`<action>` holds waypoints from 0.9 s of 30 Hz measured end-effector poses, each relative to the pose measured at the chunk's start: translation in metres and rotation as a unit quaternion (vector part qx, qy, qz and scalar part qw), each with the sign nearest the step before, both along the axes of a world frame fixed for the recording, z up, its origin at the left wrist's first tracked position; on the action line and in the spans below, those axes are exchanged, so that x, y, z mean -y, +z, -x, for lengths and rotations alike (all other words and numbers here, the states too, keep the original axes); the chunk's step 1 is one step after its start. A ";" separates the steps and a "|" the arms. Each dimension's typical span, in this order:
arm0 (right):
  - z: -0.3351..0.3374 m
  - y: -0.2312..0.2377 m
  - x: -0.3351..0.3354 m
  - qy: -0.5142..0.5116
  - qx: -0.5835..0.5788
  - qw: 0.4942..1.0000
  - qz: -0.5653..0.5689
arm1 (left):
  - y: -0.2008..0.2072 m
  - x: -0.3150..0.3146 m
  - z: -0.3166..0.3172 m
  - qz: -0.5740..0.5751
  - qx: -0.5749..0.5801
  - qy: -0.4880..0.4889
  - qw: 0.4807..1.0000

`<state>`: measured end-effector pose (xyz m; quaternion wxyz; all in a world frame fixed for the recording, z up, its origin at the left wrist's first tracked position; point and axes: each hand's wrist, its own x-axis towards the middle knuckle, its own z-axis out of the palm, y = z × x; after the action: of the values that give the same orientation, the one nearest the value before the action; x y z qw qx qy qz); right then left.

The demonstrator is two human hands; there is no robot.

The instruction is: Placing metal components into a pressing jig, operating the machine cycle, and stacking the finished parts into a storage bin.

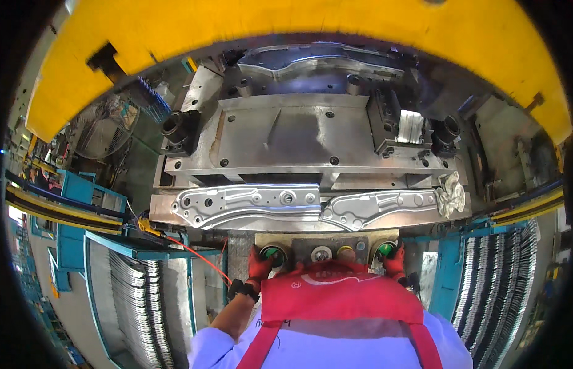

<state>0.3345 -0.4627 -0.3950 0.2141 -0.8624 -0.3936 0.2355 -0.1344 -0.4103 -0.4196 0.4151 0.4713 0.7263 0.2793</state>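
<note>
My left hand (259,264), in a red glove, curls against the outer side of a round push button (272,254) with a green centre. My right hand (395,264), also red-gloved, curls in the same way around the outer side of a matching green push button (385,251). Both buttons sit on a control box (354,240) in front of me; part of my fingers is hidden. Beyond it, a long stamped metal panel (249,205) and a shorter stamped metal panel (379,206) lie end to end on the near ledge of the die (299,132).
A crumpled pale cloth (451,195) lies at the ledge's right end. A yellow press frame (299,15) arches overhead. Blue racks of stacked metal parts stand at left (136,307) and right (492,283). A red hose (197,255) runs by my left arm. Guide posts rise from the die.
</note>
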 end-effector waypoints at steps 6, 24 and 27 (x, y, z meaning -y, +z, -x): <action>-0.004 -0.012 0.003 0.014 -0.046 0.998 -0.029 | 0.022 -0.001 -0.006 0.002 0.001 0.006 1.000; -0.017 0.126 -0.124 0.389 0.275 0.876 -0.075 | 0.021 -0.004 0.003 0.009 0.040 -0.009 0.999; -0.022 0.116 -0.150 0.430 0.321 0.843 -0.034 | 0.054 -0.002 -0.007 0.021 0.024 -0.038 0.999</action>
<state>0.3563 -0.3125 -0.2788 -0.0177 -0.6259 -0.7797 -0.0001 -0.1276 -0.4078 -0.3658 0.4526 0.4831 0.7034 0.2589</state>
